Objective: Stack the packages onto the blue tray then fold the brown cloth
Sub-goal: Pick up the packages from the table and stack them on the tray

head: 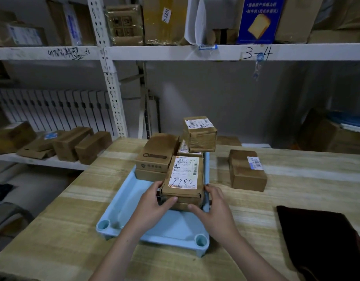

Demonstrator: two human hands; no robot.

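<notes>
The blue tray (124,211) lies on the wooden table with several brown packages stacked at its far end. A labelled package marked 7780 (183,175) sits on top of another at the tray's right side. My left hand (154,201) grips its near left corner and my right hand (213,205) grips its near right corner. Behind it stands a box with a printed logo (156,153) and a taped cube-like package (199,133) on top of the pile. One more package (246,171) rests on the table to the right. The brown cloth (321,242) lies at the near right.
A white metal shelf rack (112,84) rises behind the table. Its left lower shelf holds several cardboard boxes (73,146), and its top shelf (195,51) is full of parcels. A big carton (333,134) stands at the far right.
</notes>
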